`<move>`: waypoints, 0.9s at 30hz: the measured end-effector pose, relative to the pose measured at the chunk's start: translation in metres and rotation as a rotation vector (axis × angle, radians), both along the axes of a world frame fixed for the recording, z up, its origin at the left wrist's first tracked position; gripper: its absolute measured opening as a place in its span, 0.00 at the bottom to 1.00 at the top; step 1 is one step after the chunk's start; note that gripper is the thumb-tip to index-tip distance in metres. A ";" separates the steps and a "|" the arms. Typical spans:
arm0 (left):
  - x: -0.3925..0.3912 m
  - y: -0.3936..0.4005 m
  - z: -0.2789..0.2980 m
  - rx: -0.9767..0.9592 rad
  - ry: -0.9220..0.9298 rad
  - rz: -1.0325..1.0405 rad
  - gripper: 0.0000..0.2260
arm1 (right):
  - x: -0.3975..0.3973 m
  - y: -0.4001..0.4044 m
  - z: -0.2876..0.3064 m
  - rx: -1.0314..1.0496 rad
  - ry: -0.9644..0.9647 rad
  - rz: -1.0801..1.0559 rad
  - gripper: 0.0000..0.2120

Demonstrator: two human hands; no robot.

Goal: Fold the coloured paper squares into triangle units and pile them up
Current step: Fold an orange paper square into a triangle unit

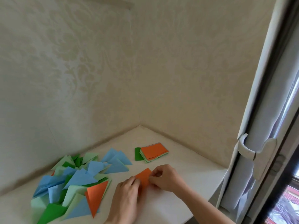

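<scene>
Lower centre: left hand and right hand both pinch an orange paper on the white table; folded triangles lie lower left, unfolded stack just above.

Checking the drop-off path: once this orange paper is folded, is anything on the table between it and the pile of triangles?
Nothing visible. The orange paper, held by both the left hand and right hand, has only bare table between it and the pile of triangles to its left.

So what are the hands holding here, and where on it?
An orange paper on the table: left hand pinches its near left edge, right hand pinches its right edge with curled fingers.
</scene>
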State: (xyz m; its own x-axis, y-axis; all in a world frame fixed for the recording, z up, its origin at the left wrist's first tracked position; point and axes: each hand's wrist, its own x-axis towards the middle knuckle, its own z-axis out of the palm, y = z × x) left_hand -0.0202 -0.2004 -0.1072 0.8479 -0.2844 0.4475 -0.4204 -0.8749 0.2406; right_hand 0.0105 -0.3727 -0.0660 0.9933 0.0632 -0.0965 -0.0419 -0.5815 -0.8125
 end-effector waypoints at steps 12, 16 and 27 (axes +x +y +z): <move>0.003 0.037 -0.006 -0.113 0.017 0.121 0.11 | 0.006 0.006 -0.008 -0.380 -0.220 0.221 0.15; 0.004 0.028 -0.005 -0.115 -0.003 0.192 0.10 | 0.008 0.013 -0.012 -0.387 -0.193 0.132 0.14; 0.012 0.017 -0.013 -0.180 0.042 0.314 0.13 | 0.006 0.020 -0.019 -0.426 -0.219 0.043 0.16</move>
